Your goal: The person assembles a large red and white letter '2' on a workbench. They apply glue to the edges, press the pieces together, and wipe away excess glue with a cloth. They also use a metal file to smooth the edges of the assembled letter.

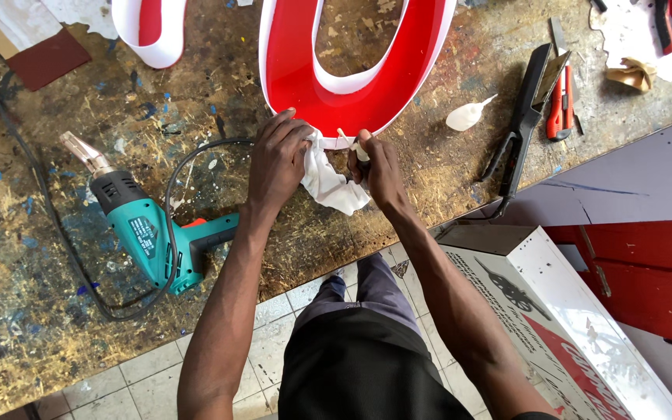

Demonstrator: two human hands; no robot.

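Note:
A big red letter shape with a white rim lies on the stained wooden workbench. My left hand presses a white cloth against the shape's near white edge. My right hand pinches a small pale object at the same edge, right beside the cloth. Both hands almost touch each other at the curve's lowest point.
A teal heat gun with a black cord lies left of my hands. A black tool, a red utility knife and a small white bottle lie to the right. Another red-and-white piece sits at the back. A white sign box stands on the floor.

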